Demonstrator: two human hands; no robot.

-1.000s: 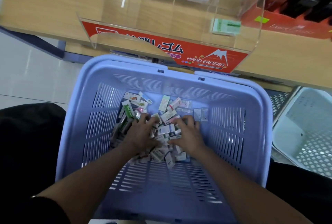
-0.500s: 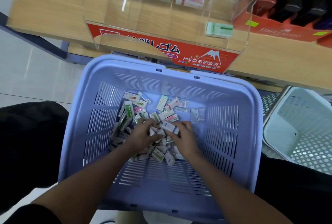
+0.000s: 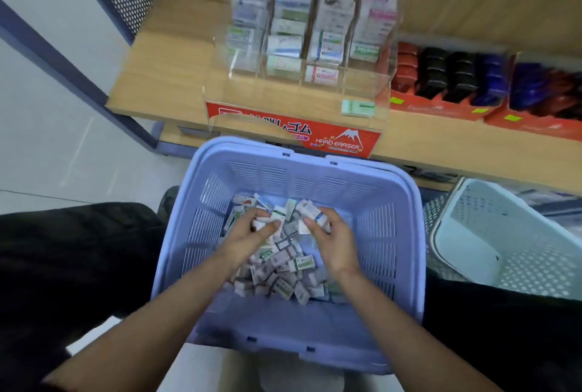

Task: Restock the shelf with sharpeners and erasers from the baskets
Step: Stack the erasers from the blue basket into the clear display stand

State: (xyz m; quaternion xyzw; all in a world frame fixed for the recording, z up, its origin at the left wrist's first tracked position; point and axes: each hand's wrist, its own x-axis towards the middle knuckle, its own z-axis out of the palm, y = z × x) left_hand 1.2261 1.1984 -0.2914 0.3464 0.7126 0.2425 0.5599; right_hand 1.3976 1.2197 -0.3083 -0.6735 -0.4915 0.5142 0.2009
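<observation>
Head view: with left hand and right hand curled tight round erasers, lift clear of basket, tip gently into case.

Lilac slotted basket, white perforated basket, red-labelled clear bin

white basket: cut by right edge | erasers: labels blurred, unreadable
</observation>
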